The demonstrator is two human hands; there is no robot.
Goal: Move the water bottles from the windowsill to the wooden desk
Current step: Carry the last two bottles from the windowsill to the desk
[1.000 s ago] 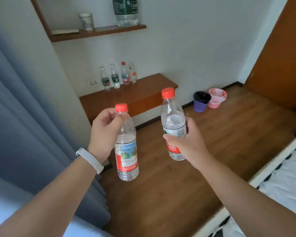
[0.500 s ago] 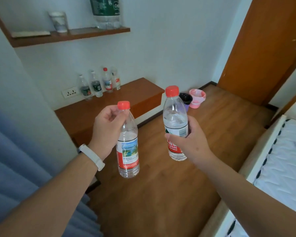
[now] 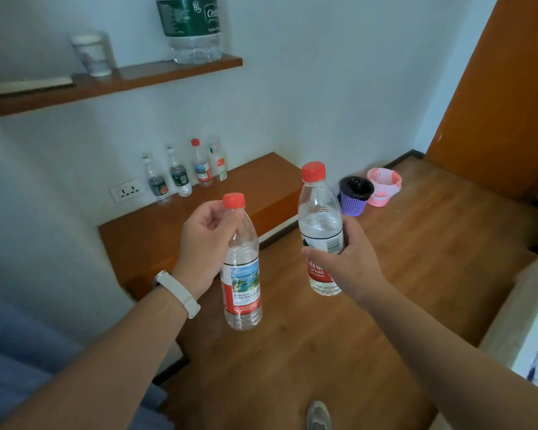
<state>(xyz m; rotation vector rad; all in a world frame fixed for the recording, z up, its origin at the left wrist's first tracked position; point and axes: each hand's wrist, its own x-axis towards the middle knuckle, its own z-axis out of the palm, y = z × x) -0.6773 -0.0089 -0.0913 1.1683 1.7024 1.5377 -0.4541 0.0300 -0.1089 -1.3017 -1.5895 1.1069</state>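
Note:
My left hand (image 3: 204, 246) grips the neck of a clear water bottle (image 3: 242, 290) with a red cap and a scenic red label, held upright in the air. My right hand (image 3: 345, 262) is wrapped around the middle of a second red-capped water bottle (image 3: 319, 218), also upright and a little higher. Ahead against the wall stands the low wooden desk (image 3: 255, 187). Several small bottles (image 3: 187, 172) stand in a row at its back edge. The windowsill is out of view.
A wall shelf (image 3: 112, 85) above the desk carries a large water jug (image 3: 191, 26) and a cup (image 3: 92, 54). A purple bin (image 3: 354, 195) and a pink bin (image 3: 383, 186) sit on the wooden floor. A bed edge (image 3: 519, 308) lies right, a blue curtain (image 3: 28, 352) left, my shoe (image 3: 319, 415) below.
The view has swung left to right and come closer to the desk. Both hands keep their bottles upright in front of me; the curtain has slid out to the lower left.

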